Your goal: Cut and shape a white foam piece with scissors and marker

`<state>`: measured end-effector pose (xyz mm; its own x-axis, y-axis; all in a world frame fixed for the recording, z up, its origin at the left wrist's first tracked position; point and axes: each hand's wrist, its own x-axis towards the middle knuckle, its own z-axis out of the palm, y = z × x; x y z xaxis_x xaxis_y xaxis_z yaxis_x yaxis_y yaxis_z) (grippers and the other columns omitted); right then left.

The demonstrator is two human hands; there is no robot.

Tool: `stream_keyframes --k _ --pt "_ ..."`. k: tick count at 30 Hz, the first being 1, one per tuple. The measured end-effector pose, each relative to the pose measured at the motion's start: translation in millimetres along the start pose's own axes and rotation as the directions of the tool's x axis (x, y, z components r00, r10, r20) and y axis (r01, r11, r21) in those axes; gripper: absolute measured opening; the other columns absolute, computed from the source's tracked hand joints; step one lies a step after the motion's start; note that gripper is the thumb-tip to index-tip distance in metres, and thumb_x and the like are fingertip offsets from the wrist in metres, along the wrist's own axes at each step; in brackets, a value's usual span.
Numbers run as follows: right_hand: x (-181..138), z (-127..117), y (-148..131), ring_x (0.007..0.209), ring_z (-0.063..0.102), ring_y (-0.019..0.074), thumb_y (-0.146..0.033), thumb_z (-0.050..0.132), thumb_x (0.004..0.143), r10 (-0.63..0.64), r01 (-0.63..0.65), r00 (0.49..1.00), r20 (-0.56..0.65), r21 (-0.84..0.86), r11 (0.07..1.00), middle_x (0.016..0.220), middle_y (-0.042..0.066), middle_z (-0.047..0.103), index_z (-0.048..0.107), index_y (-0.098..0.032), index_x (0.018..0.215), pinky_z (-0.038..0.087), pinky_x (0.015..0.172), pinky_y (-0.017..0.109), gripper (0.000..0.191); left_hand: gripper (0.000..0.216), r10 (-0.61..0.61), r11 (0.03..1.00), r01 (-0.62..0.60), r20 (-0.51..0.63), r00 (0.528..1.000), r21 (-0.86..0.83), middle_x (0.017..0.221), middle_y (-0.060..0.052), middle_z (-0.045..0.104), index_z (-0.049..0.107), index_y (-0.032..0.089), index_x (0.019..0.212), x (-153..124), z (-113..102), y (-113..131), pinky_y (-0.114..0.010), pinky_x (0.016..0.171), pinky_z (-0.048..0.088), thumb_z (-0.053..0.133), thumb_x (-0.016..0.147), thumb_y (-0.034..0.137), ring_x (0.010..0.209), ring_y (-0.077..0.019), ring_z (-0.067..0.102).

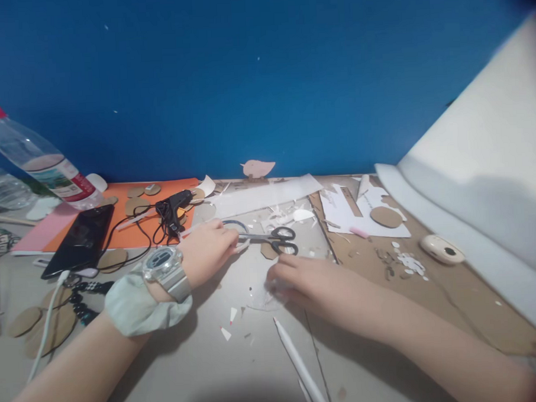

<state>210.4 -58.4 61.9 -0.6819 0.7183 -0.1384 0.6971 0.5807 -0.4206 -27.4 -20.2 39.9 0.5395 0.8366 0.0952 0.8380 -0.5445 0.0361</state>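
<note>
**Cluttered craft desk, both hands down by the scissors**

Blue wall backs a grey desk (199,358) strewn with paper scraps and cardboard cut-outs. At the far left a clear plastic water bottle (35,158) with a red cap leans over the mess. Just below it a black smartphone (79,240) lies partly on an orange sheet (127,234), with a white cable running off its near end. Brown cardboard discs (137,205) sit scattered on that sheet, and a black hot glue gun (173,206) rests at its right edge, cord tangled beside it.

The person's left hand (210,248), a digital watch (165,266) and a pale scrunchie on its wrist, rests on the desk with its fingers curled at the blade end of the scissors (272,239); whether it grips them I cannot tell. The black-handled scissors lie flat, handles pointing right. Just nearer, the right hand (305,282) presses palm down, fingers spread, on a small piece of clear plastic film (260,299). A white pen (299,365) lies between the forearms.

Further right, white paper offcuts (339,212) and a cardboard oval (386,216) cover a brown board, then a small cream-coloured gadget (441,250), beside a big white foam sheet (484,174).
</note>
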Motion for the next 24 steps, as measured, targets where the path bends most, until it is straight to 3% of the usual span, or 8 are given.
stream_keyframes --k 2,7,24 --pt "1 3 -3 0.075 0.057 0.0165 -0.02 0.047 0.092 -0.051 0.051 0.997 0.051 0.006 0.999 0.093 0.001 0.059 0.056 -0.026 0.094 0.038 0.059 0.025 0.011 0.023 0.002 1.0 -0.002 -0.004 1.0 0.003 0.075 -0.005 0.062 0.062 0.019 0.08 0 2 1 -0.031 0.067 0.038 0.046 0.091 0.031 0.08 -0.022 0.055" --pt "3 10 -2 0.077 0.056 0.0164 -0.017 0.049 0.091 -0.044 0.044 0.997 0.068 0.007 0.999 0.09 0.001 0.057 0.056 -0.022 0.091 0.039 0.061 0.025 0.008 0.026 0.058 0.998 -0.058 -0.001 0.998 0.012 0.089 -0.006 0.066 0.063 0.019 0.094 0 7 1 -0.035 0.074 0.035 0.043 0.092 0.035 0.09 -0.0248 0.053" --pt "8 20 -1 0.074 0.055 0.0145 -0.014 0.048 0.091 -0.11 0.111 0.993 0.045 -0.021 0.994 0.089 -0.001 0.056 0.054 -0.021 0.091 0.038 0.06 0.025 0.009 0.023 0.089 0.993 -0.089 0.0 0.996 0.072 0.088 -0.004 0.065 0.062 0.02 0.094 0 8 -1 -0.036 0.073 0.033 0.043 0.094 0.032 0.089 -0.0243 0.052"
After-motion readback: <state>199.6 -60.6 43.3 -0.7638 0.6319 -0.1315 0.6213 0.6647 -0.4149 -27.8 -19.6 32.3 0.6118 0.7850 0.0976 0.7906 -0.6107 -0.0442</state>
